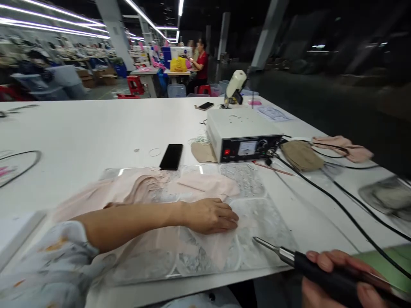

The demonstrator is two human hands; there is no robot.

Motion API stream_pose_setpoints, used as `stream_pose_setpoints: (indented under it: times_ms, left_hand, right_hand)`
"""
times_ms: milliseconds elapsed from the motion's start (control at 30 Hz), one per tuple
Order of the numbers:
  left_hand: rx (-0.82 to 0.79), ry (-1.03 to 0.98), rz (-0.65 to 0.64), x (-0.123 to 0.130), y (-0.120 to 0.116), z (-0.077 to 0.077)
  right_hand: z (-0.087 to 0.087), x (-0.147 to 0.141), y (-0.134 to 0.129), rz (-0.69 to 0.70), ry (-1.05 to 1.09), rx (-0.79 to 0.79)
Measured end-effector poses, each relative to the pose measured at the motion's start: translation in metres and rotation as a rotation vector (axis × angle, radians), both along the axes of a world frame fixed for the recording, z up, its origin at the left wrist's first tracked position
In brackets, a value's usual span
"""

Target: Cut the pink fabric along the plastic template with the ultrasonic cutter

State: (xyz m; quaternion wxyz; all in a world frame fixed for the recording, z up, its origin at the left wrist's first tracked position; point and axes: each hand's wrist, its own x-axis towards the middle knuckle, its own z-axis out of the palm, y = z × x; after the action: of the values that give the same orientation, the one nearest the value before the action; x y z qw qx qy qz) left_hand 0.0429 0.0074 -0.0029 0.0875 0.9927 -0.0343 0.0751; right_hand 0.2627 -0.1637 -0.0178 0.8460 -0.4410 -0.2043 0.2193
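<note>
My left hand (pixel 212 216) lies palm down on a thin pale pink fabric piece (pixel 221 246), its fingers stretched out and close together. Under the fabric is a clear, scuffed sheet (pixel 266 218) with rounded outlines. More pink fabric pieces (pixel 208 185) lie just beyond this hand, and a loose stack (pixel 138 188) is past my forearm. At the lower right, my right hand (pixel 337 273) wraps round a black-handled corded tool (pixel 321 269) with a pointed metal tip. The tip is above the sheet, right of my left hand and apart from the fabric.
A control box (pixel 247 134) with a dial and red switch stands beyond the sheet, with black cables (pixel 334 199) running right. A phone (pixel 171 157) lies left of it. Brown cloth (pixel 302 156) lies to the right. A person in red (pixel 201 64) sits far back.
</note>
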Motion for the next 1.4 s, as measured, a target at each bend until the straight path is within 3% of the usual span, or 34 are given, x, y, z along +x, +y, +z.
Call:
stream_pose_setpoints:
  times_ms: [33,133,267,467,1067,1400]
  left_hand:
    - [-0.016,-0.035,-0.023,0.001,0.003,-0.001]
    - [-0.058,-0.092,-0.096,0.008,0.011,-0.003]
    - [-0.074,-0.11,-0.138,0.016,0.013,-0.013]
    - [-0.068,-0.146,-0.139,0.015,0.013,-0.023]
    - [0.028,-0.152,-0.161,0.015,0.011,-0.016]
    - [0.035,-0.15,-0.166,0.014,0.011,-0.016]
  right_hand:
    - [0.006,-0.005,0.004,-0.108,-0.002,0.035]
    - [0.016,-0.011,0.016,-0.172,0.015,0.023]
    - [0.014,-0.01,0.019,-0.223,0.048,-0.004]
    - [0.014,-0.005,0.022,-0.247,0.027,-0.018]
    - [0.022,-0.009,0.023,-0.26,-0.08,-0.078]
    - [0.018,-0.011,0.027,-0.276,-0.156,-0.065]
